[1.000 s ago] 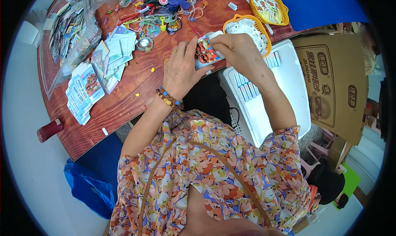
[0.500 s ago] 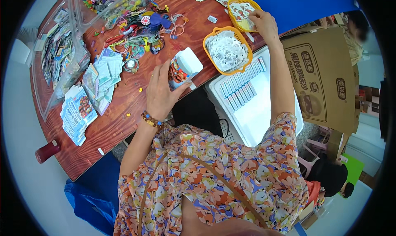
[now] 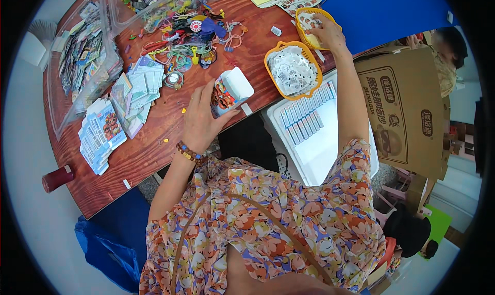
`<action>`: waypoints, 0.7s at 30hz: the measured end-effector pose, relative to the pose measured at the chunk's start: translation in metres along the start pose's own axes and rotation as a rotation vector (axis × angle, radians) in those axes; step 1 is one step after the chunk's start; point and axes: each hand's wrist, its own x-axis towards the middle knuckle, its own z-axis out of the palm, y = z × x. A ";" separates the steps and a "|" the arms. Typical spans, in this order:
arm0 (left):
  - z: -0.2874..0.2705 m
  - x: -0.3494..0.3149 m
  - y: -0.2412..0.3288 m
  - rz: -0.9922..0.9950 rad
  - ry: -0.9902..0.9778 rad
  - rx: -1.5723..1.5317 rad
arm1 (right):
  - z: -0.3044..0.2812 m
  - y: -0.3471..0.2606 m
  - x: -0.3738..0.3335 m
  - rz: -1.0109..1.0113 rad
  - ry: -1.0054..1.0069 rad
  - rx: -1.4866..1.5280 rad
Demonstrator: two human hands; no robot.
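My left hand [image 3: 201, 112] is closed around a small printed cardboard box [image 3: 227, 95], blue and white with a cartoon picture; its white top flaps stand up. The box is tilted at the table's near edge. Over at the back right, my right hand [image 3: 328, 34] reaches into a yellow plastic basket [image 3: 330, 19] of small printed slips. Its fingers are bent together among the slips, and their tips are hidden. Closer to me, another yellow basket [image 3: 318, 86] is full of small white packets with dark specks [image 3: 293, 70].
Flattened boxes [image 3: 103, 135], pale cards [image 3: 139, 88] and tangled colourful cords and trinkets [image 3: 191, 42] cover the table's left. Clear plastic bins [image 3: 111, 63] stand behind. A white lid [image 3: 330, 150] carries rows of small boxes [image 3: 301, 119]. A large carton [image 3: 402, 109] stands right.
The view has shifted slightly, moving the table things rightward. My right hand has gone deeper into the far basket. My left hand still holds the box, now tilted so its open top shows more.
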 end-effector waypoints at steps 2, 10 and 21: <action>-0.002 0.000 0.003 -0.042 -0.066 -0.009 | -0.003 0.000 0.005 -0.032 -0.037 -0.005; -0.003 -0.009 -0.008 -0.058 -0.046 -0.020 | -0.030 -0.012 0.004 -0.001 0.004 0.052; 0.000 -0.005 -0.006 -0.072 -0.014 -0.007 | -0.053 -0.018 -0.015 0.021 -0.029 0.687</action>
